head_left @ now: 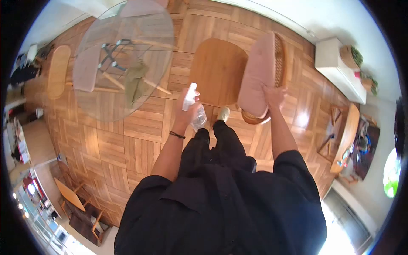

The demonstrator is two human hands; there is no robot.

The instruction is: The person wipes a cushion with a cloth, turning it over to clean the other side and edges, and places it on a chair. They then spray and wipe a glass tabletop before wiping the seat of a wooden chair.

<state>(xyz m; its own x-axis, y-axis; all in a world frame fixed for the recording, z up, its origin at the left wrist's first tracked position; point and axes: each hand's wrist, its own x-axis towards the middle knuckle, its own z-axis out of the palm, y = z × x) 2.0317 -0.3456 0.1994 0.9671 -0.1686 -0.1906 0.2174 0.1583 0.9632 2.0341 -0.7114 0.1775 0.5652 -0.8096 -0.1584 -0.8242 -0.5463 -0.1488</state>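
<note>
My left hand (187,112), with a dark band at the wrist, is wrapped round the neck of a spray bottle (199,120). The bottle has a white trigger head and a clear body, and its nozzle points away from me. My right hand (275,97) is closed on the edge of a pink cushion (258,70), which stands tilted up against the woven cane backrest (279,59) of a chair. To the left of the cushion, the chair's smooth wooden seat (217,70) lies bare between my two hands.
A round glass table (114,111) stands front left, with a green cloth (135,83) draped at its base. Another wooden seat (58,72) is farther left. On the right are a white cabinet (338,70) with potted plants (350,57) and a wooden bench (346,136).
</note>
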